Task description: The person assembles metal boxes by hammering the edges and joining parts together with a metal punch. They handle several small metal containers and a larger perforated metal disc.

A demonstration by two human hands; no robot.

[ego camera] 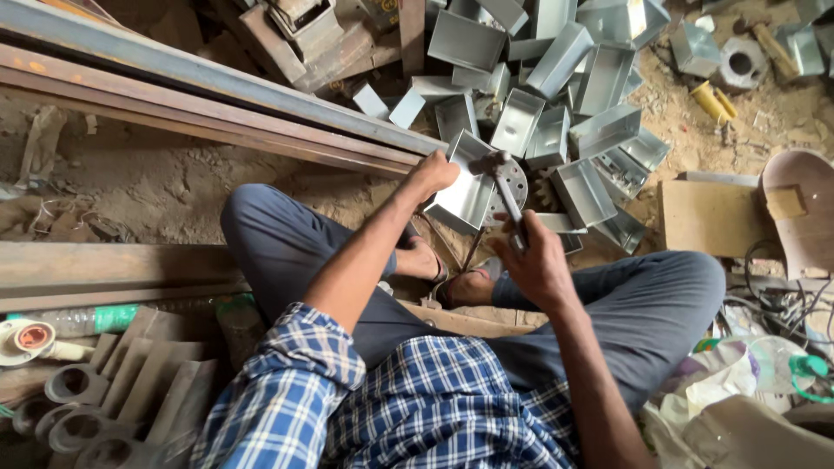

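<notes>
While the left hand (434, 170) is gripping a shiny open metal box (466, 187) mid-frame, the right hand (536, 265) is holding a grey metal hammer (504, 182), fingers wrapped tight, head touching the box.

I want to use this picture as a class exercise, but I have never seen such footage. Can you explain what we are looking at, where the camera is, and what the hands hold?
There is no machine here: a person sits cross-legged on a dirt floor and works with bare hands. The single picture comes from a camera worn on the head, looking down, so you see the person's own arms and knees. The left hand steadies an open metal box. The right hand grips a hammer whose head is at the box. Beyond lies a pile of similar boxes. Long steel bars run along the left, and short pipe pieces lie at lower left.
</notes>
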